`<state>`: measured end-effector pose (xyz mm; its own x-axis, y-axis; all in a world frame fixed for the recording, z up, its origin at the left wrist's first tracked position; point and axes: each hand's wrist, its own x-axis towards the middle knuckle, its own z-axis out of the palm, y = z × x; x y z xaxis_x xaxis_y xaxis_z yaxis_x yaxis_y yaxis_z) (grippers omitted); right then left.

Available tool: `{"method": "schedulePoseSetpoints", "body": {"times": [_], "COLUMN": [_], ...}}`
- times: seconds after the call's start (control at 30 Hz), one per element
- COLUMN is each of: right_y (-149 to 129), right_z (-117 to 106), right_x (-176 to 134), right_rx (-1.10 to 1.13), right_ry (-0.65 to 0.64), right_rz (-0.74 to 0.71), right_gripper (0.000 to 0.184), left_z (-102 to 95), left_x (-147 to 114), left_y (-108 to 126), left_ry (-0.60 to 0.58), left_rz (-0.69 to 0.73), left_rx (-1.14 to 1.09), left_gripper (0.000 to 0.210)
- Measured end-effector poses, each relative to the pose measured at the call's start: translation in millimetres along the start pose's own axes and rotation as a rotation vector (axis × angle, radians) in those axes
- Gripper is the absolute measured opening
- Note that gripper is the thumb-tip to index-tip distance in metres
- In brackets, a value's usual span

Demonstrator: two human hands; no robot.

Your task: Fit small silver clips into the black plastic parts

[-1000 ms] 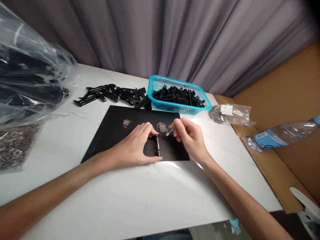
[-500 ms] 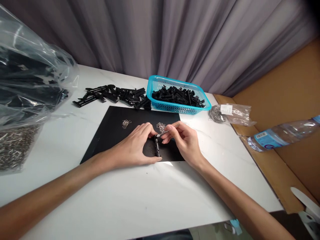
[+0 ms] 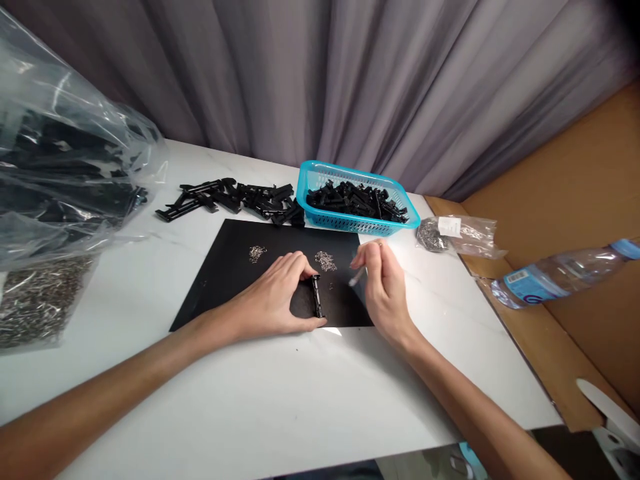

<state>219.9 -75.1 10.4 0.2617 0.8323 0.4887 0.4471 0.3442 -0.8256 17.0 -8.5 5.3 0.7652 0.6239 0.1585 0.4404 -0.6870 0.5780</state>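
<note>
Beyond the held part [image 3: 317, 298], a blue basket [image 3: 345, 221] contains black pieces [image 3: 357, 200].

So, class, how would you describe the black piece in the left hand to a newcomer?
On the white table, a black mat lies in front of the blue basket. Toward the mat's near edge, the left hand holds one slim black piece. Unlike the black parts in the basket and the pile left of it, this one is gripped alone.

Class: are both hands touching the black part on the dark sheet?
No, only the left hand grips the black part, while the right hand is apart from it, holding a blurred tool.
</note>
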Motion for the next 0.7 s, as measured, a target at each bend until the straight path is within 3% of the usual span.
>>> {"method": "schedulePoseSetpoints", "body": {"times": [0.07, 0.2, 0.3, 0.4, 0.47, 0.6, 0.7], "right_y": [-2.2, -5.0, -2.4, 6.0, 13.3, 27.1, 37.1], "right_z": [-1.4, 8.2, 20.5, 23.9, 17.2, -14.4, -41.7], "right_x": [-1.5, -15.0, -23.6, -18.2, -5.9, 32.6, 67.2], "right_rx": [-0.018, -0.247, -0.374, -0.37, -0.376, -0.466, -0.659], "right_ry": [-0.033, -0.327, -0.385, -0.321, -0.233, -0.014, 0.16], "right_rz": [0.016, 0.0, -0.024, -0.044, -0.136, -0.255, -0.286], "right_gripper": [0.041, 0.024, 0.023, 0.024, 0.022, 0.028, 0.033], "left_z": [-0.2, -0.4, 0.4, 0.1, -2.7, -17.5, -33.2], "left_x": [-0.7, -3.6, -6.0, -7.6, -8.1, -7.2, -5.1], "left_y": [-0.5, -3.2, -4.4, -4.1, -4.8, -16.1, -36.4], "left_ry": [0.009, 0.095, 0.201, 0.238, 0.284, 0.368, 0.405], "left_rz": [0.017, 0.064, 0.054, 0.032, 0.013, -0.008, -0.034], "left_rx": [0.016, 0.084, 0.127, 0.084, 0.094, 0.224, 0.336], "left_gripper": [0.058, 0.049, 0.044, 0.045, 0.048, 0.036, 0.026]}}
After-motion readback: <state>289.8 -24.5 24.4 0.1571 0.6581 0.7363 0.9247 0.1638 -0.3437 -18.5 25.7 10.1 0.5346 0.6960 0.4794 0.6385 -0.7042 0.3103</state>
